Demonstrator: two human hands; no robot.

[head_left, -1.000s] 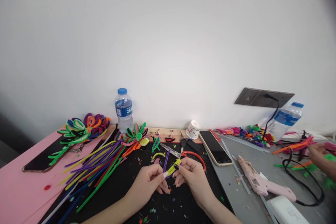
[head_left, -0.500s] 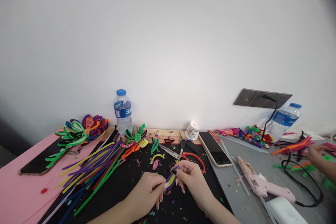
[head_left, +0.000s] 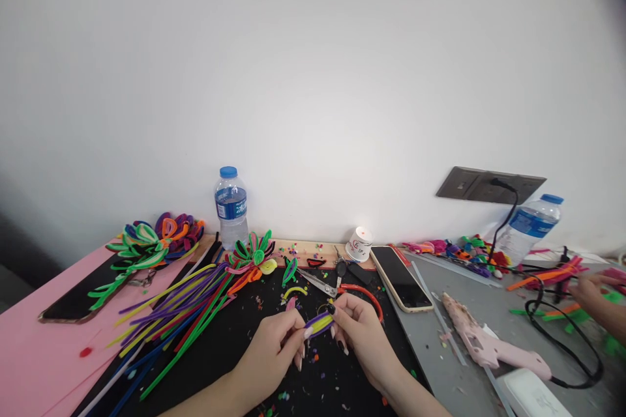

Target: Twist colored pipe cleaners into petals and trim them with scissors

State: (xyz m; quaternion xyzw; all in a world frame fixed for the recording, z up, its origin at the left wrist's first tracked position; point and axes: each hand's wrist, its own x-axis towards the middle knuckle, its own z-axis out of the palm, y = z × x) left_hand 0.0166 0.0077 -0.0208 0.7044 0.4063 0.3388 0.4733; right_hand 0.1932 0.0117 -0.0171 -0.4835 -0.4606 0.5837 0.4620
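Observation:
Between my two hands stretches a small purple and yellow pipe cleaner loop, lying nearly level. My left hand pinches its left end between thumb and fingers. The other end is pinched by my right hand. Just beyond them, red-handled scissors lie spread on the black mat. Near the scissors are a green pipe cleaner leaf, a yellow curved piece and a pipe cleaner flower.
Loose pipe cleaners fan out at left, beside a water bottle. Right of the mat are a phone, a pink glue gun and its black cord. A paper cup stands by the wall. Another person's hand is far right.
The purple and yellow loop has turned from a steep slant to nearly level. My hands have shifted slightly, both still pinching it.

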